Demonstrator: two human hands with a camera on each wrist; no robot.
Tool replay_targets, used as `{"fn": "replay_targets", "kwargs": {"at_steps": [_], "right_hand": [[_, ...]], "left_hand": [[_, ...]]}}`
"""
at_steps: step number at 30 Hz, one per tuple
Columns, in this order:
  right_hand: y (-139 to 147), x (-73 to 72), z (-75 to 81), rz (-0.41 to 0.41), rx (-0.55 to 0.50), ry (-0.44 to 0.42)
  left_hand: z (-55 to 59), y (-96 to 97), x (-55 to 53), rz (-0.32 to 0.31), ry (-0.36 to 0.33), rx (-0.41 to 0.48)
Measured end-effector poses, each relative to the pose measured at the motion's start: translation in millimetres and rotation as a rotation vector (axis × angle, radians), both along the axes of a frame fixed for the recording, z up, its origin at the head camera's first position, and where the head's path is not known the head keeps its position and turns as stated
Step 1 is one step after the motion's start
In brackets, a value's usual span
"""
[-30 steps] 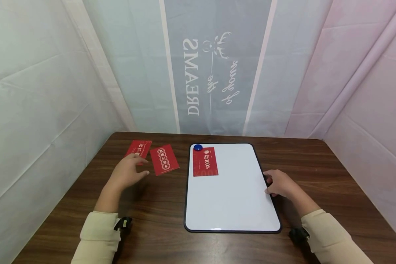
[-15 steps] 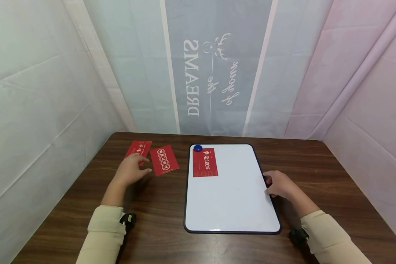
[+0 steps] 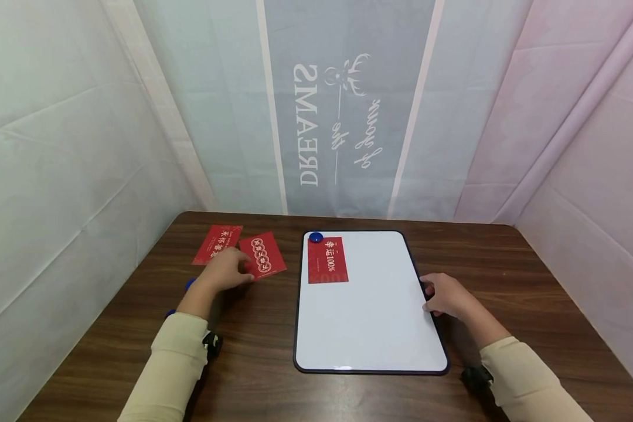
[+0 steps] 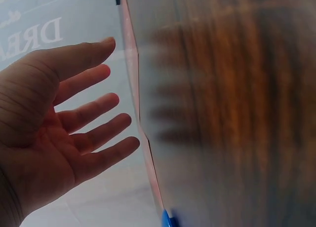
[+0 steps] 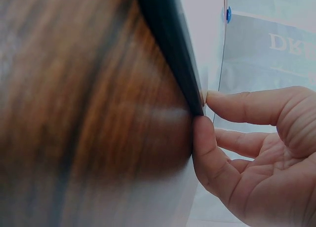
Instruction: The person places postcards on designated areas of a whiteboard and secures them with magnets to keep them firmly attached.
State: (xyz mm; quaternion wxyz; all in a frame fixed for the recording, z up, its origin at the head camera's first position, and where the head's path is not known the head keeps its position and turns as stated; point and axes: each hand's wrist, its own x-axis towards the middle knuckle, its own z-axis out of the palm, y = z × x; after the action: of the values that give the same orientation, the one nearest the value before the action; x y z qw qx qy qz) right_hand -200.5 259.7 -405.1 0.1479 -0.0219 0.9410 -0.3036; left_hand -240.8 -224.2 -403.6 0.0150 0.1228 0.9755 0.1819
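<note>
My left hand (image 3: 224, 271) hovers with parted fingers at the near left edge of a red card (image 3: 266, 249) with ring-shaped white lettering. Nothing is in its grasp; the left wrist view shows the fingers (image 4: 98, 108) spread just above the table. A second red card (image 3: 213, 240) lies beyond that hand, partly hidden by it. My right hand (image 3: 445, 294) pinches the right edge of a black-framed whiteboard (image 3: 374, 319), thumb (image 5: 247, 107) on the top face and a finger against the frame. On the board's far left corner lies another red card (image 3: 328, 266), a round blue magnet (image 3: 316, 237) over its corner.
Partly hidden behind the left forearm, one blue magnet (image 3: 190, 283) and another blue piece (image 3: 170, 314) sit on the wooden table (image 3: 253, 363). Printed fabric (image 3: 348, 117) hangs past the table's far edge, with pale cloth walls at both sides.
My left hand has moved right, from the far-left card towards the ring-lettered one, uncovering more of the former and the blue pieces. The right hand and whiteboard stay put.
</note>
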Motion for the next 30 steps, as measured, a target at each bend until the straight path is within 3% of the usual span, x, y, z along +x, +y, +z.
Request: {"fn": "replay_targets", "kwargs": {"at_steps": [7,12,21,30], "right_hand": [[0.4,-0.6,-2.0,0.002,0.001,-0.001],[0.8,-0.6,-2.4,-0.001,0.003,0.002],[1.1,1.2,-0.2,0.030,-0.021,0.027],[1.4,1.3,-0.3,0.024,-0.013,0.020]], "left_hand": [[-2.4,9.3,-5.7,-0.073,-0.098,-0.054],[-2.9,11.2,-6.6,-0.086,-0.117,-0.072],[4.1,8.5,2.3,-0.081,-0.161,-0.055],[13.3,8.9,7.4,-0.104,-0.214,-0.129]]}}
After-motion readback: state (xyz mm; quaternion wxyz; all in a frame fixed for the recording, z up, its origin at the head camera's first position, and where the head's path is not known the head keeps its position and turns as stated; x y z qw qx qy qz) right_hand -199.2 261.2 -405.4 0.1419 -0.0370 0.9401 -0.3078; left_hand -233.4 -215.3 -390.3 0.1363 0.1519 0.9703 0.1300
